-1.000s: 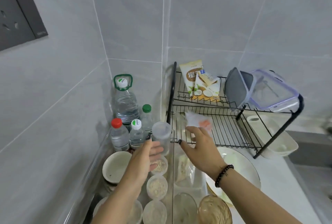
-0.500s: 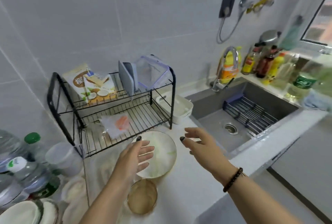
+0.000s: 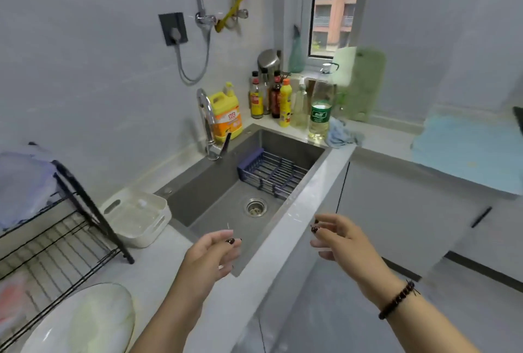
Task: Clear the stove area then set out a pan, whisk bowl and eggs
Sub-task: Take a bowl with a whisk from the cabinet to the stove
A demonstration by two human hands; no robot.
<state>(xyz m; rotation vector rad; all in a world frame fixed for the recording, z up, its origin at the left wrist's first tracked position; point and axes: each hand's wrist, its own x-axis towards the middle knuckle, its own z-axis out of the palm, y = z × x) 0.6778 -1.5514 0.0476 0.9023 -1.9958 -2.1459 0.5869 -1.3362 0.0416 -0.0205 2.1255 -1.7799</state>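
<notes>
Left hand: the left hand (image 3: 210, 253) hangs over the counter's (image 3: 158, 270) near edge by the sink (image 3: 226, 211), fingers loosely curled, holding nothing.
Right hand: the right hand (image 3: 341, 242) hangs past the counter front, fingers loosely bent and empty, a bead bracelet (image 3: 397, 300) on the wrist.
Task things: no pan, whisk bowl or eggs show in this view.
Plate: a white plate (image 3: 82, 321) lies on the counter at lower left, just beside the rack (image 3: 70, 225).
Tub: a white tub (image 3: 137, 215) sits between rack and sink.
Sink: a blue grid tray (image 3: 271, 173) lies inside; the tap (image 3: 208, 123) stands behind.
Bottles: a yellow jug (image 3: 227, 116) and bottles (image 3: 271, 98) crowd the far corner under the window (image 3: 332, 4).
</notes>
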